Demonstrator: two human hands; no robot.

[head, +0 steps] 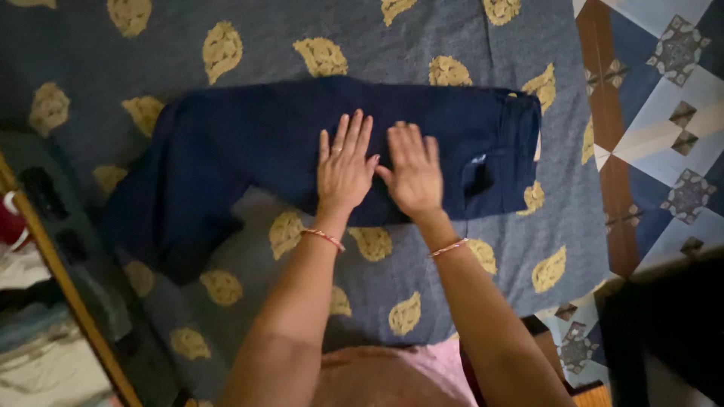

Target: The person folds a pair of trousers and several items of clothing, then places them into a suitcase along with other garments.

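both hands lie flat, fingers spread and gripping nothing: the left hand [344,167] and right hand [412,172] press side by side, thumbs nearly touching, on the middle of the dark blue trousers [249,151]. the trousers lie folded lengthwise across a grey bedspread with yellow leaf shapes [467,286], waistband to the right, legs bending down at left. a patchwork quilt [664,113] lies beyond the bedspread's right edge.

Home bedroom: patterned grey bedspread [452,286], patchwork quilt [664,98], clothes heaped beside bed [38,362].
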